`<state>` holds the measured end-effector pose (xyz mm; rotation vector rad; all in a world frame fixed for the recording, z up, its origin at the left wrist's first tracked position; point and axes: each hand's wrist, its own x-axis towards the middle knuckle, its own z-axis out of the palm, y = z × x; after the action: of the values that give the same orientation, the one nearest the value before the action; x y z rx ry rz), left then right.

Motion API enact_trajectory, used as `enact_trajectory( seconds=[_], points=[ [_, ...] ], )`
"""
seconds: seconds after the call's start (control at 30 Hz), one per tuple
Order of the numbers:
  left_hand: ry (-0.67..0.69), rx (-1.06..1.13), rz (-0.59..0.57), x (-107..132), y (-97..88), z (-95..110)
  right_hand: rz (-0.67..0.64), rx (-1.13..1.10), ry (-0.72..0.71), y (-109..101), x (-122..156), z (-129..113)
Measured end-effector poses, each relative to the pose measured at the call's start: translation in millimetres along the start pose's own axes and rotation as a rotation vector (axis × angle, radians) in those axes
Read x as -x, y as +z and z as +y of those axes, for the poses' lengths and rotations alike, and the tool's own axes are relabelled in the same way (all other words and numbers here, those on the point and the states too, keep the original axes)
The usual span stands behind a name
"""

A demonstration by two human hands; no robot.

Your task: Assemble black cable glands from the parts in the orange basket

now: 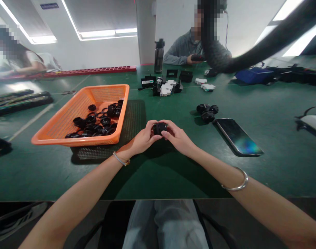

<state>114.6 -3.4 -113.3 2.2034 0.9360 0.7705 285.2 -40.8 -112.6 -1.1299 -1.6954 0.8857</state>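
Observation:
Between my two hands is a black ribbed plastic fitting, held just above the green tabletop. The fingers and thumb of my left hand are closed round its left side. My right hand grips the right side in the same way. Parts of the fitting are hidden by my fingers. To the left stands an orange plastic basket with several black rings and fittings in it. A black branched fitting lies on the table to the right, beyond my right hand.
A phone lies right of my hands. Farther back are white and black parts and a dark bottle. A blue case sits at the far right. Across the table a person in a grey sleeve holds something dark.

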Motion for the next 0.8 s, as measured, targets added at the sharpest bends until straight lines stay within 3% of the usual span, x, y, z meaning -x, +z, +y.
enact_trajectory(
  seconds=[0.17, 0.43, 0.63, 0.8],
  points=[
    [-0.018, 0.08, -0.03, -0.1, -0.4, 2.0, 0.013, 0.16, -0.13, -1.5, 0.6, -1.0],
    [0.042, -0.199, -0.02, 4.1, -2.1, 4.6, -0.003, 0.263, -0.169, -3.7, 3.2, -3.4],
    [0.115, -0.331, -0.006, 5.4, -5.0, 6.6, -0.007, 0.14, -0.046, -2.0, 7.6, -17.5],
    [0.205, -0.468, -0.015, 1.4, -7.2, 3.3, 0.015, -0.066, 0.08, 3.0, 8.3, -15.0]
  ],
)
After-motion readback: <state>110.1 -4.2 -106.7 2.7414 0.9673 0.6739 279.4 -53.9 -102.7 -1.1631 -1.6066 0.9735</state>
